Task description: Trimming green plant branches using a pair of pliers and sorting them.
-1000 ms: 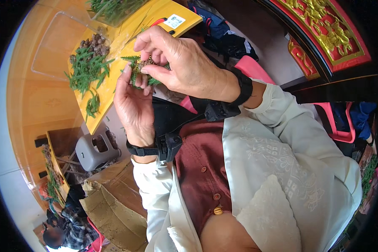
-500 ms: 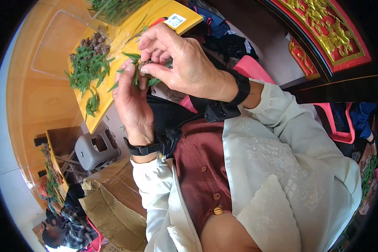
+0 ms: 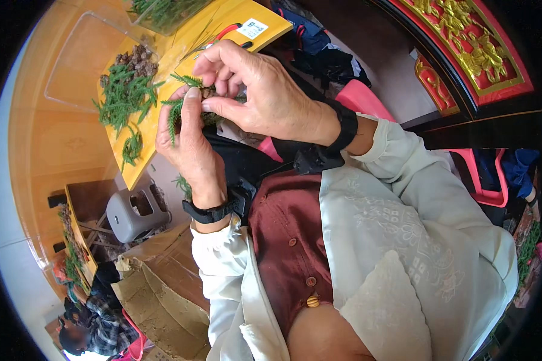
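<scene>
My left hand [image 3: 190,141] is closed around a small bunch of green fern-like sprigs [image 3: 173,117], its thumb pressed on the stems. Among the leaves sits a brown pine cone [image 3: 208,92], partly hidden by my fingers. My right hand [image 3: 259,90] meets it from the other side, thumb and fingertips pinching at the cone; whether a thin wire or stem is between them is too small to make out. Both hands are over the near edge of the yellow table [image 3: 165,111]. On the table lie a heap of green sprigs [image 3: 123,99] and several brown pine cones [image 3: 140,62].
Red-handled pliers [image 3: 227,31] and a white label card [image 3: 252,28] lie at the table's far end, near a clear bin of greenery [image 3: 162,15]. A grey stool [image 3: 137,213] and a cardboard box [image 3: 162,295] stand at left. Behind them is another person [image 3: 102,319].
My left hand has turned, its thumb now higher against the sprigs. My right hand has shifted slightly down and stays at the bunch. More of the pliers now shows.
</scene>
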`<state>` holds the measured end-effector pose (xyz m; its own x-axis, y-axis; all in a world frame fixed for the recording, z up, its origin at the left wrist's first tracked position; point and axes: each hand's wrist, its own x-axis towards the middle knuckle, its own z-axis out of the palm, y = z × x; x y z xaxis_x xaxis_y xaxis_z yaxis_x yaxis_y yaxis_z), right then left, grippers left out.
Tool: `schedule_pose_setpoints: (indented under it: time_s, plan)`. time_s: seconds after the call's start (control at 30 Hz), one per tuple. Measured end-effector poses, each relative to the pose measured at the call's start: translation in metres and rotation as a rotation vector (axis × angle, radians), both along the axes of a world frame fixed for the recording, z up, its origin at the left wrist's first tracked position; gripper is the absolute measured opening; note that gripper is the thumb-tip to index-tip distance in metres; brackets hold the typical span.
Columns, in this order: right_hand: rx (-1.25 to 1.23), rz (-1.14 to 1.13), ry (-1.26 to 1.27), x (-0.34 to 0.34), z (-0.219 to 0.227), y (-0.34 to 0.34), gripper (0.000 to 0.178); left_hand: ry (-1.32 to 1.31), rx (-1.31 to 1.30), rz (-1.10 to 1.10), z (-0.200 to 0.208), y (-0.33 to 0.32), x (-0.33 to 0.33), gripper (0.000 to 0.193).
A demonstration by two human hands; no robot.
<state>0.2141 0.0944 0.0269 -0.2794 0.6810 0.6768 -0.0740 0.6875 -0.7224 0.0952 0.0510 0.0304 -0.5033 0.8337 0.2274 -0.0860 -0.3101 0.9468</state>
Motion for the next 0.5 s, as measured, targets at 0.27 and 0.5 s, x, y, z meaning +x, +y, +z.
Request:
schedule_pose_setpoints:
  time_s: [0.27,0.5]
  plan:
    - [0.076,-0.033,-0.05,0.005,0.002,0.007,0.016,-0.011,-0.001,-0.09,-0.001,-0.005,0.0,0.012]
    - [-0.062,0.023,-0.002,0.003,-0.007,0.011,0.009,-0.069,-0.037,-0.162,-0.001,-0.006,-0.004,0.015]
